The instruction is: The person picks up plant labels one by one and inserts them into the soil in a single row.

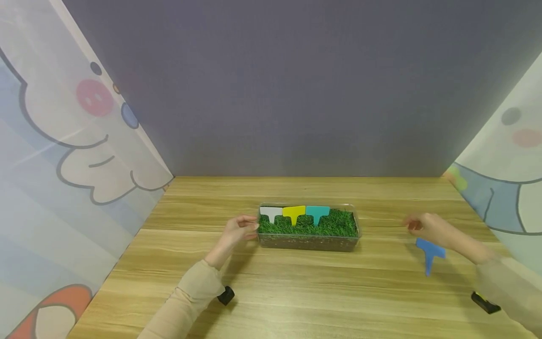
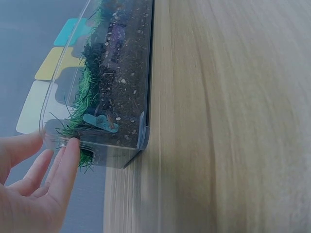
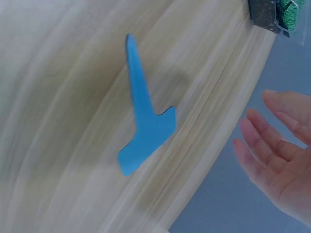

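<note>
A clear plastic planter box (image 1: pixel 309 243) with dark soil and green grass (image 1: pixel 338 223) stands on the table. White (image 1: pixel 271 213), yellow (image 1: pixel 294 213) and teal (image 1: pixel 317 213) T-shaped plant labels stand in a row in the grass. At the box's left end, my left hand (image 1: pixel 237 229) touches the rim and end wall with nearly straight fingers. A blue T-shaped plant label (image 3: pixel 143 121) lies flat on the wood at the right. My right hand (image 1: pixel 434 230), slightly blurred, is raised near that label, fingers loosely bent and holding nothing.
The wooden table (image 1: pixel 305 292) ends at a grey back panel (image 1: pixel 296 94). Cartoon-printed sheets flank it at left (image 1: pixel 84 155) and right (image 1: pixel 516 155). Black wrist devices show under the left sleeve (image 1: pixel 226 295) and the right sleeve (image 1: pixel 485 302).
</note>
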